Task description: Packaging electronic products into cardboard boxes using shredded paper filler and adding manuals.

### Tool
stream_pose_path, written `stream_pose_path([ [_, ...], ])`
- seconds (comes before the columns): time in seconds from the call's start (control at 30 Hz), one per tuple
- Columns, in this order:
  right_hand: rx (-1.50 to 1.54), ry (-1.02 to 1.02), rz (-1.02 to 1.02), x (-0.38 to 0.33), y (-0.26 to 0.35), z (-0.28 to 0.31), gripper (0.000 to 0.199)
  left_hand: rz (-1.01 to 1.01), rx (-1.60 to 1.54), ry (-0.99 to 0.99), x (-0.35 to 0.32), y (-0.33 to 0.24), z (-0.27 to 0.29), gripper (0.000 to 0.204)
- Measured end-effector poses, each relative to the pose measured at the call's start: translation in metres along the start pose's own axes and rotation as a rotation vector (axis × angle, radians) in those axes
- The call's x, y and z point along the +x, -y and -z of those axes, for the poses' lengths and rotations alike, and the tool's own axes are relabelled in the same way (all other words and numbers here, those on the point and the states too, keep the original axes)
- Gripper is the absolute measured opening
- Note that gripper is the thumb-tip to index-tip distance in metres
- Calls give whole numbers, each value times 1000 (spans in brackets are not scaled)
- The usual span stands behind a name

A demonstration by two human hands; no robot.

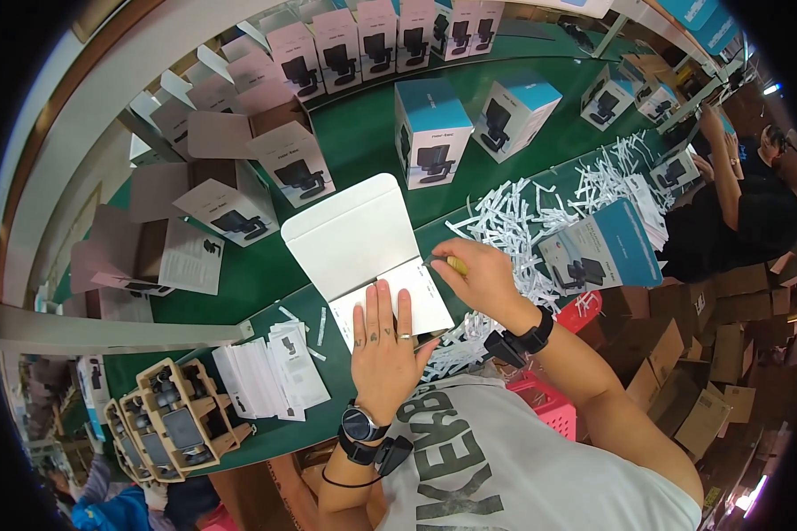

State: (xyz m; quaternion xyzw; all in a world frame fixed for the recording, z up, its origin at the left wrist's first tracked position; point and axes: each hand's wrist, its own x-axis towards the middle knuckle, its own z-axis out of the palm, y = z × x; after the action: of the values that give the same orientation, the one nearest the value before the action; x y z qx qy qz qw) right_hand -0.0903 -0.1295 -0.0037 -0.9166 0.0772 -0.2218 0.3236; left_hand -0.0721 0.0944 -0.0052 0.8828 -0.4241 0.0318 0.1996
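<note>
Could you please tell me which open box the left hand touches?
The box with the raised white lid, beneath the left hand; other open boxes are farther away.

A: Ref. pt.?
B: Open box [350, 234], on bench [359, 133]. L. hand [385, 358] flat on its nr. part; R. hand [478, 274], w/ small tool [457, 265] in it, at its R. edge.
A: Behind box?
B: Two closed cartons [432, 133], slightly R.; carton row [339, 53] farther back.
A: L. of box?
B: Open cartons [226, 212], far L.; leaflets [297, 367], nr. L.; trays [212, 403] beyond leaflets.
A: R. of box?
B: Paper strips [505, 217] adj.; lone carton [602, 248] farther R.; co-worker [726, 226] well R.
</note>
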Motion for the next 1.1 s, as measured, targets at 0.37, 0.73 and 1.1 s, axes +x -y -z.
stream_pose_path([
  [0.37, 154, 165, -78, -12, 3, 2, 21, 3, 13, 4, 2, 1, 4, 94],
  [0.73, 297, 166, -199, -14, -26, 17, 38, -8, 45, 29, -6, -5, 13, 78],
  [1.1, 354, 239, -177, -23, -5, 8, 30, -82, 48, 1, -8, -2, 8, 75],
])
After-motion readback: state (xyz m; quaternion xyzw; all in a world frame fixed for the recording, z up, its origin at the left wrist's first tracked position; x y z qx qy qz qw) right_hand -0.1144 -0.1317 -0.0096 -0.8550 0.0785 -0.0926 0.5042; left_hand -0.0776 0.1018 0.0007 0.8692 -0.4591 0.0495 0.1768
